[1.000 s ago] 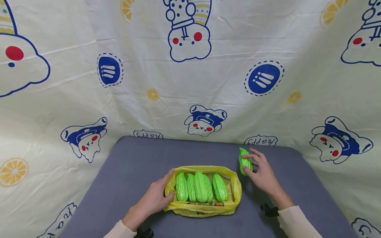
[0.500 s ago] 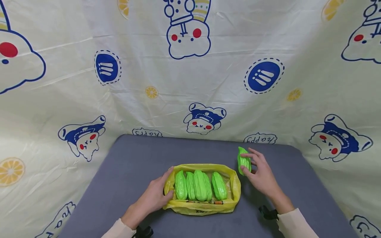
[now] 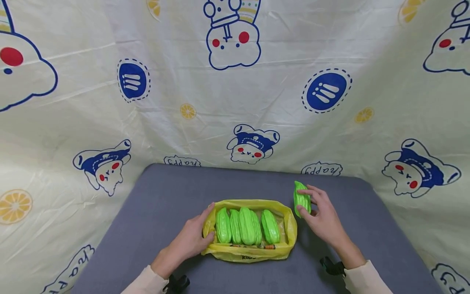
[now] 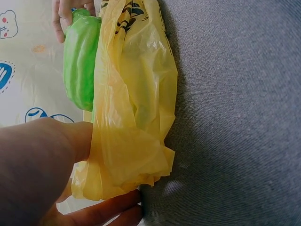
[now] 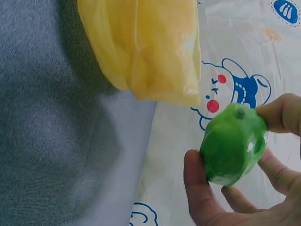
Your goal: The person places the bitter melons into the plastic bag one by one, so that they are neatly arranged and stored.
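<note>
A yellow plastic bag (image 3: pixel 257 257), its mouth spread wide, lies on the table with several green ridged gourd-like vegetables (image 3: pixel 247 226) side by side inside. At its left end my left hand (image 3: pixel 191 236) grips the rim; in the left wrist view the thumb is over the edge and the fingers are on the outer side. To the right of the bag, my right hand (image 3: pixel 323 214) holds one more green ridged gourd-like vegetable (image 3: pixel 301 199) between thumb and fingers. In the right wrist view that vegetable (image 5: pixel 233 143) shows end-on, apart from the bag (image 5: pixel 146 52).
The grey table (image 3: pixel 176 183) extends around the bag, with rounded far corners. Behind it hangs a pale curtain (image 3: pixel 286 134) printed with cartoon bears and orange slices. Dark straps (image 3: pixel 332 266) sit at both wrists by the light sleeves.
Both hands keep their hold, left on the bag and right on the vegetable. In the head view, the table and bag have shifted slightly upward.
</note>
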### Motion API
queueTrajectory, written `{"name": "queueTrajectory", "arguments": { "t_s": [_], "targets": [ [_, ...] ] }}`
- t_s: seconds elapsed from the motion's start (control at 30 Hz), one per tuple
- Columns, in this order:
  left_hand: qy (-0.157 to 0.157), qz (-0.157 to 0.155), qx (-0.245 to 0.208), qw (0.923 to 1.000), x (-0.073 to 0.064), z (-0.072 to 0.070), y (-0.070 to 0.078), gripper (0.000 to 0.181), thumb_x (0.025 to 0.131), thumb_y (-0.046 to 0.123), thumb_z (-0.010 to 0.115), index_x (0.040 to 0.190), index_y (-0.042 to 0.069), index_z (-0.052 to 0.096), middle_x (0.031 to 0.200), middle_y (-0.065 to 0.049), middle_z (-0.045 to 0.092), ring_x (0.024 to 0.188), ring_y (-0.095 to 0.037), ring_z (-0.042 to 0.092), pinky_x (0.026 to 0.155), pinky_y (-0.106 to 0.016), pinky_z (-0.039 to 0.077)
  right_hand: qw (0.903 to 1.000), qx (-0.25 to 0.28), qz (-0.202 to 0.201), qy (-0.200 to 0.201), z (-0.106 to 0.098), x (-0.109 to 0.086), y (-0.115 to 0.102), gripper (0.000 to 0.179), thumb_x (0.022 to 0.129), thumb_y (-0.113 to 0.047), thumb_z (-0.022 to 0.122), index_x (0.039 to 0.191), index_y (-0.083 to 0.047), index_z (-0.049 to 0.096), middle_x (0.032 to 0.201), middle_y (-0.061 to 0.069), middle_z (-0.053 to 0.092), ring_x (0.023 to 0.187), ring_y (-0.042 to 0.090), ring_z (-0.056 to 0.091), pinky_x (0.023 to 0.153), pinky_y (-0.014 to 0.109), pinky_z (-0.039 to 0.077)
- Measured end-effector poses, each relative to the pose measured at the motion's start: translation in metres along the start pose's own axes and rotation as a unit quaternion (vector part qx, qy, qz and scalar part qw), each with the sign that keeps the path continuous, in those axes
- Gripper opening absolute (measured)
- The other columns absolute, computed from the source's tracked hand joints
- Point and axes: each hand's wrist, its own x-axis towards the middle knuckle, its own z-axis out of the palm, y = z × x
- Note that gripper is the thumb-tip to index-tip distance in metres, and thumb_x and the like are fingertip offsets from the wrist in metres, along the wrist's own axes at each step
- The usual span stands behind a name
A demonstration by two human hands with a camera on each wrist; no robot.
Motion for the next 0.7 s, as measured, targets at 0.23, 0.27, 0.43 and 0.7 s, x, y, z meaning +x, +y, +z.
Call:
{"name": "queueTrajectory", "arguments": {
  "t_s": [0.23, 0.27, 0.43, 0.7],
  "targets": [
    [-0.008, -0.004, -0.008, 0.9999, 0.002, -0.001, -0.002, 0.092, 0.102, 0.010, 0.080, 0.183, 0.009, 0.038, 0.153, -0.028, 0.073, 0.097, -0.021, 0.071, 0.088, -0.044, 0.060, 0.9998, -0.012, 0.014, -0.001, 0.001, 0.000, -0.010, 0.056, 0.112, -0.012, 0.075, 0.165, -0.007, 0.060, 0.180, 0.033, 0.035, 0.146, 0.065, 0.058, 0.104, 0.070, 0.064],
    [-0.009, -0.004, -0.009, 0.9999, 0.002, -0.002, -0.002, 0.092, 0.102, 0.010, 0.080, 0.183, 0.010, 0.037, 0.152, -0.028, 0.074, 0.090, -0.018, 0.068, 0.085, -0.042, 0.059, 0.9998, -0.012, 0.016, -0.001, 0.002, 0.000, -0.011, 0.057, 0.112, -0.012, 0.075, 0.166, -0.007, 0.058, 0.180, 0.033, 0.035, 0.146, 0.065, 0.059, 0.104, 0.070, 0.064],
    [-0.018, -0.004, -0.020, 0.9996, 0.003, -0.005, -0.002, 0.092, 0.103, 0.011, 0.080, 0.184, 0.011, 0.036, 0.140, -0.026, 0.078, 0.069, -0.009, 0.053, 0.074, -0.034, 0.053, 0.9995, -0.023, 0.021, 0.001, 0.005, -0.003, -0.019, 0.066, 0.111, -0.011, 0.075, 0.173, -0.008, 0.052, 0.176, 0.035, 0.037, 0.143, 0.065, 0.062, 0.102, 0.067, 0.066],
    [-0.033, -0.010, -0.037, 0.9987, 0.001, -0.007, -0.001, 0.093, 0.104, 0.012, 0.079, 0.185, 0.012, 0.034, 0.132, -0.022, 0.078, 0.063, -0.009, 0.048, 0.068, -0.032, 0.049, 0.9984, -0.036, 0.044, -0.002, 0.011, -0.007, -0.031, 0.075, 0.111, -0.012, 0.073, 0.179, -0.007, 0.041, 0.171, 0.038, 0.040, 0.141, 0.068, 0.063, 0.101, 0.069, 0.066]
  ]
}}
